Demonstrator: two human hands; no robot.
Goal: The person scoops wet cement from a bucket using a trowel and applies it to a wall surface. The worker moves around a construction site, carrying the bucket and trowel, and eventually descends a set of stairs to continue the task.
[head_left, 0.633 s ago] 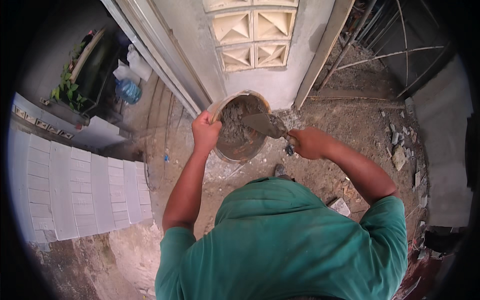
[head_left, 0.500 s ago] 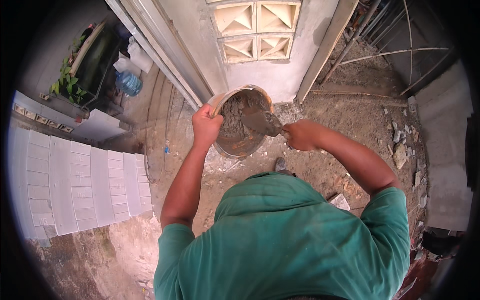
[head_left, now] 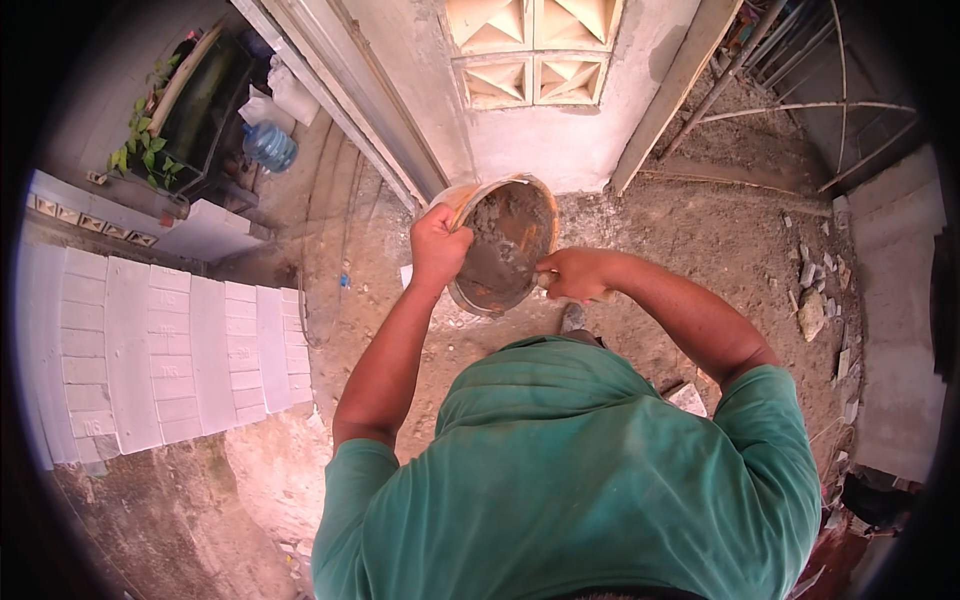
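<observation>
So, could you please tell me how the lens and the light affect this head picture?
Head view: fisheye bends the stacked blocks near the rim; black vignette rings the frame; soft daylight, no glare; left hand, right hand and bucket stay sharp.

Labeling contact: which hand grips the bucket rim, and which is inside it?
The left hand grips the rim of the mortar bucket. The right hand reaches in from the other side, seemingly holding a tool.

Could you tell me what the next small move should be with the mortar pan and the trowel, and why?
Probably draw the trowel down the tilted round orange-rimmed pan, scraping the grey mortar together. The left hand grips the pan's rim, the right hand holds the trowel's handle, and mortar coats the pan's inner wall.
</observation>
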